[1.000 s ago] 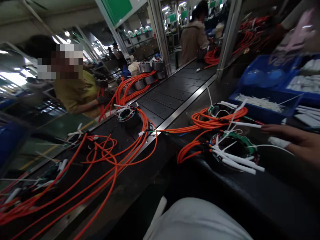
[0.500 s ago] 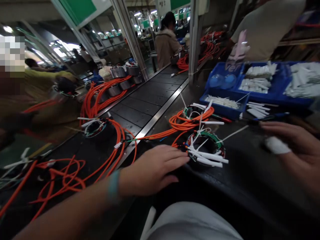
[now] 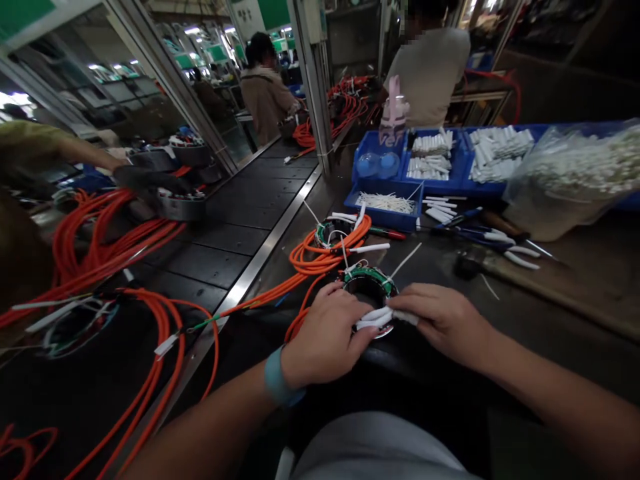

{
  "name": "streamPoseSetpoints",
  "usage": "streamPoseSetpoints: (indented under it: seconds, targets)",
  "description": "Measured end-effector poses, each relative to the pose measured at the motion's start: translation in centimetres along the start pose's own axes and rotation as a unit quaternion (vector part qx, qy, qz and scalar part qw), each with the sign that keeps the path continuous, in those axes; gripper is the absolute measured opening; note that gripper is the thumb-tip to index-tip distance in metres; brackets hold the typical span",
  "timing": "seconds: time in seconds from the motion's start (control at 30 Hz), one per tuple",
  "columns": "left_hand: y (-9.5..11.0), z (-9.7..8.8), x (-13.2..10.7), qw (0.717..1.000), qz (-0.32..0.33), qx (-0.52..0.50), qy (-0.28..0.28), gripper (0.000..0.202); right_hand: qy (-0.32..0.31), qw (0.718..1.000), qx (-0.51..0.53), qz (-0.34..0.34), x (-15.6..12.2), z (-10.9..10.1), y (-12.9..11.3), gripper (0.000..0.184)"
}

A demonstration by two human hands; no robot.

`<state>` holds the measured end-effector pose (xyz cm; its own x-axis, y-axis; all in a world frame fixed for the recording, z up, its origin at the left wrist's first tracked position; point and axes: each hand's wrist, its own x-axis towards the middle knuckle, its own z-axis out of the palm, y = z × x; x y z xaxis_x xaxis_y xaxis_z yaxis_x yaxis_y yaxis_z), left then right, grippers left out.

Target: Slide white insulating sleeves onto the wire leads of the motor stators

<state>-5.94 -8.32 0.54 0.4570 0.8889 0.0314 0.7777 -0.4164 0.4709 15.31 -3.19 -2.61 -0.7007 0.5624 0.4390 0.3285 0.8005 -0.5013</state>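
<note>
A round motor stator (image 3: 369, 275) with green windings and white cable ties lies on the dark bench in front of me. Across its near side run several white sleeves (image 3: 375, 317). My left hand (image 3: 327, 327) wears a teal band at the wrist and pinches those sleeves from the left. From the right, my right hand (image 3: 443, 323) closes its fingertips round the same sleeves near their ends. Orange cable (image 3: 300, 320) leads off from the stator under my left hand. Just beyond lies a second stator (image 3: 327, 231) with a coil of orange cable (image 3: 315, 257) on it.
Blue bins (image 3: 463, 163) of white sleeves and a small tray of cable ties (image 3: 385, 203) stand behind. Pliers (image 3: 493, 237), a screwdriver (image 3: 500, 227) and a hammer (image 3: 470, 262) lie at right. A conveyor (image 3: 235, 233) with stators passes at left; a co-worker's gloved hand (image 3: 137, 183) is there.
My right hand has come in from the right and closed on the white sleeves. My left hand now grips them too. The view has swung right; the co-worker's arm reaches across the conveyor.
</note>
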Motion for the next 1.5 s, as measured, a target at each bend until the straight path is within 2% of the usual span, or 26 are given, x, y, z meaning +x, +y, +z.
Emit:
streamPoseSetpoints:
  seconds: [0.1,0.2,0.27,0.37,0.47,0.53,0.67,0.77,0.93,1.03,1.3,1.5]
  targets:
    - [0.4,-0.3,1.0,1.0,-0.018,0.012,-0.014,0.018,-0.051,0.998,0.0,-0.023,1.4,-0.6,0.9,0.023]
    - [0.9,-0.3,1.2,0.998,-0.01,0.039,-0.038,0.019,-0.074,0.996,-0.029,-0.047,1.5,-0.8,0.9,0.025]
    - [1.2,0.2,0.6,0.996,-0.002,0.086,-0.007,0.022,-0.065,0.994,-0.065,-0.06,0.9,-0.5,0.4,0.028]
    - [1.5,1.4,-0.7,0.989,0.012,0.137,0.047,0.041,-0.043,0.99,-0.112,-0.067,0.0,0.3,-0.4,0.028]
    - [1.3,2.3,-1.5,0.99,0.011,0.135,0.049,0.043,-0.032,0.989,-0.121,-0.072,-0.2,0.6,-0.7,0.023]
    - [1.1,2.3,-1.0,0.99,0.014,0.13,0.051,0.038,-0.028,0.988,-0.131,-0.079,0.2,-0.1,-0.4,0.02]
    - [1.0,1.8,1.7,0.99,0.045,0.118,0.068,0.032,-0.023,0.978,-0.188,-0.085,0.8,-2.5,0.4,0.019]
    - [1.1,1.7,2.7,0.992,0.057,0.097,0.062,0.028,-0.031,0.973,-0.216,-0.08,0.5,-2.5,0.5,0.02]
    - [1.3,1.0,1.9,0.997,0.019,0.069,-0.019,0.023,-0.028,0.974,-0.205,-0.087,0.0,0.1,-0.1,0.023]
    - [1.4,0.5,1.7,0.997,0.005,0.061,-0.041,0.022,-0.005,0.979,-0.185,-0.084,-0.1,0.6,-0.3,0.025]
    - [1.0,0.6,1.0,0.998,0.025,0.052,-0.03,0.022,0.02,0.984,-0.161,-0.071,-0.4,0.5,-0.3,0.027]
    - [0.3,1.1,0.7,0.995,0.065,0.064,0.032,0.033,0.031,0.99,-0.112,-0.075,-1.1,0.8,-0.2,0.031]
